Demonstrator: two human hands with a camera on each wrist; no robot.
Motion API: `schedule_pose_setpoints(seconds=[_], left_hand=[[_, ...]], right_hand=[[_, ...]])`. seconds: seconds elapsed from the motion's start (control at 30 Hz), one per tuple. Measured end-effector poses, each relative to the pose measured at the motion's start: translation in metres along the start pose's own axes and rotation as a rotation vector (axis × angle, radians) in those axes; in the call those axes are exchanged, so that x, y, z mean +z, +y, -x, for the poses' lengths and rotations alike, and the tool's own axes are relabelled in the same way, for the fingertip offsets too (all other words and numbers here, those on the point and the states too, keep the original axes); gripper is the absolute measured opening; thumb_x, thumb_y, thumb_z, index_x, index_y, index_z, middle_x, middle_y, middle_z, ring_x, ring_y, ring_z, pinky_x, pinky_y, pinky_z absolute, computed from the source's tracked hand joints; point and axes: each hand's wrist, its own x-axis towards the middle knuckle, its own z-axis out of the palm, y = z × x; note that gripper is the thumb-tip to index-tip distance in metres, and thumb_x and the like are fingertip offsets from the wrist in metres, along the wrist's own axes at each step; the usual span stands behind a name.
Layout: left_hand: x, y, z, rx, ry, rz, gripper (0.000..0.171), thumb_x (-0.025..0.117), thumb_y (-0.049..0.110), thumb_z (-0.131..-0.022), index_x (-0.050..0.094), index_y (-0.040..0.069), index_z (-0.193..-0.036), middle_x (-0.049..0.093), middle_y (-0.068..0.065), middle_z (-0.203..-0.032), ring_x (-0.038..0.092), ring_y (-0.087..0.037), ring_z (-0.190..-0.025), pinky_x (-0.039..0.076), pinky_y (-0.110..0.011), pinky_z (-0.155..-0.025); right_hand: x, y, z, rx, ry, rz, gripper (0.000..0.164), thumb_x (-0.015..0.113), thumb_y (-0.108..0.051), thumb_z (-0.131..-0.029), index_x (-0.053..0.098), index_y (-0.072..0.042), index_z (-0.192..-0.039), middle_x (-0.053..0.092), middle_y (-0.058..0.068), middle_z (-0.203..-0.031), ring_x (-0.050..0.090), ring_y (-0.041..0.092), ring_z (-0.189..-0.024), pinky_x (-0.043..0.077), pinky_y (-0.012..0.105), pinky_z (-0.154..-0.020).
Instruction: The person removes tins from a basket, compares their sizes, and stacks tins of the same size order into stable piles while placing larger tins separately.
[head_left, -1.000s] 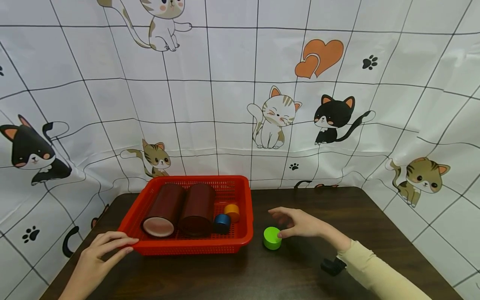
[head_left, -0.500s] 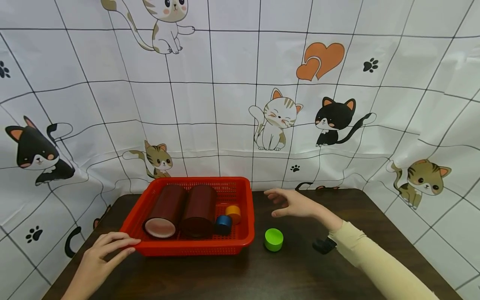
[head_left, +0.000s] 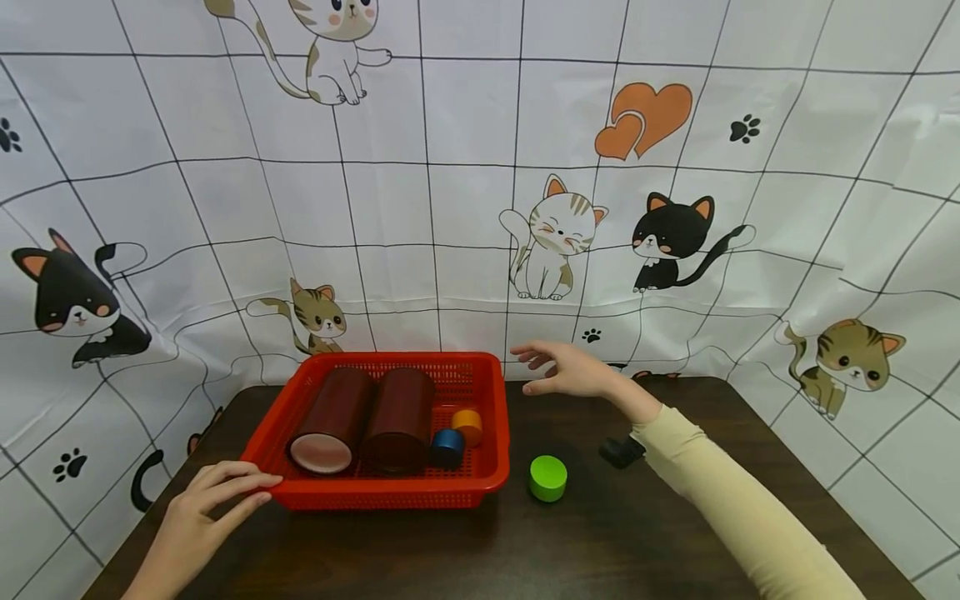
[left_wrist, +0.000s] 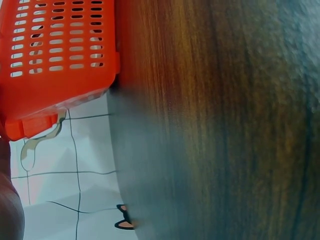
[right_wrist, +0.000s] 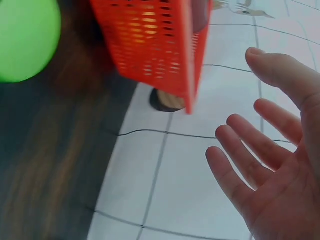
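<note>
In the head view, a red plastic basket (head_left: 378, 498) sits on the left of the dark wooden table. It holds two long maroon cylinders (head_left: 336, 412), one showing a pale round end, plus a small blue cylinder (head_left: 447, 447) and a small orange cylinder (head_left: 467, 426). My left hand (head_left: 204, 517) touches the basket's front left corner with fairly straight fingers. Right of the basket, a bright green round piece (head_left: 548, 478) stands alone on the table. My right hand (head_left: 572, 372) is raised beyond it, near the basket's back right corner, fingers spread and nothing held.
A black object (head_left: 622, 451) shows below my right sleeve, at the wrist. Behind the table (head_left: 420, 554) hangs a white gridded sheet (head_left: 468, 200) printed with cartoon cats, and it also runs along both sides.
My right hand has moved away from the green piece, upward and slightly left toward the back of the table. The green piece, basket and left hand stay in place.
</note>
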Motion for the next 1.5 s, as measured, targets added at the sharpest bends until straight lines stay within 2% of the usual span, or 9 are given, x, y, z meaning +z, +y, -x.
schedule_pose_setpoints(seconds=[0.17, 0.5, 0.8, 1.0, 1.17, 1.4, 1.5], left_hand=[[0.0, -0.001, 0.001, -0.005, 0.002, 0.0, 0.053, 0.085, -0.006, -0.065, 0.077, 0.032, -0.1, 0.061, 0.017, -0.103, 0.044, 0.011, -0.1, 0.033, -0.002, -0.084], [0.0, -0.002, 0.002, -0.002, -0.004, 0.005, 0.051, 0.085, -0.005, -0.066, 0.077, 0.032, -0.101, 0.061, 0.017, -0.103, 0.045, 0.011, -0.1, 0.034, -0.002, -0.084], [0.0, -0.004, 0.002, 0.009, -0.004, 0.004, 0.052, 0.086, -0.005, -0.065, 0.077, 0.032, -0.101, 0.062, 0.017, -0.104, 0.045, 0.01, -0.101, 0.034, -0.002, -0.084], [0.001, -0.005, 0.001, 0.024, -0.002, 0.016, 0.051, 0.085, -0.006, -0.064, 0.078, 0.03, -0.1, 0.062, 0.014, -0.103, 0.045, 0.01, -0.102, 0.033, -0.002, -0.086], [0.001, -0.006, -0.001, 0.023, -0.004, 0.01, 0.05, 0.085, -0.005, -0.065, 0.078, 0.03, -0.1, 0.062, 0.015, -0.103, 0.045, 0.01, -0.102, 0.033, -0.003, -0.086], [0.0, -0.006, -0.001, 0.021, 0.001, -0.002, 0.05, 0.085, -0.005, -0.065, 0.078, 0.03, -0.1, 0.062, 0.016, -0.103, 0.044, 0.011, -0.102, 0.034, -0.004, -0.085], [0.0, -0.006, 0.0, 0.02, 0.002, -0.002, 0.05, 0.085, -0.005, -0.065, 0.078, 0.03, -0.1, 0.062, 0.016, -0.103, 0.044, 0.011, -0.102, 0.034, -0.004, -0.085]], right_hand=[[-0.004, -0.015, -0.018, -0.029, 0.018, 0.011, 0.061, 0.072, -0.021, -0.09, 0.048, -0.013, -0.145, 0.055, 0.011, -0.143, 0.055, 0.034, -0.127, 0.047, 0.052, -0.103], [0.001, -0.048, -0.054, -0.044, 0.03, 0.085, 0.058, 0.073, -0.026, -0.089, 0.051, -0.015, -0.143, 0.058, 0.008, -0.139, 0.055, 0.029, -0.127, 0.048, 0.048, -0.104], [0.019, -0.067, -0.082, -0.075, 0.053, 0.001, 0.059, 0.072, -0.02, -0.09, 0.05, -0.009, -0.144, 0.052, 0.014, -0.146, 0.051, 0.035, -0.132, 0.044, 0.051, -0.107], [0.035, -0.071, -0.09, -0.073, 0.091, -0.049, 0.058, 0.073, -0.017, -0.09, 0.05, -0.011, -0.143, 0.052, 0.011, -0.147, 0.05, 0.034, -0.133, 0.044, 0.05, -0.107], [0.051, -0.067, -0.095, -0.06, 0.105, -0.015, 0.056, 0.074, -0.016, -0.089, 0.054, -0.011, -0.14, 0.054, 0.009, -0.145, 0.052, 0.036, -0.131, 0.046, 0.05, -0.106], [0.07, -0.06, -0.1, -0.019, 0.058, 0.087, 0.055, 0.076, -0.021, -0.088, 0.056, -0.008, -0.138, 0.058, 0.01, -0.142, 0.054, 0.031, -0.132, 0.042, 0.046, -0.111], [0.075, -0.058, -0.101, 0.007, 0.015, 0.085, 0.053, 0.076, -0.02, -0.088, 0.058, -0.009, -0.136, 0.058, 0.008, -0.141, 0.052, 0.029, -0.133, 0.041, 0.045, -0.112]])
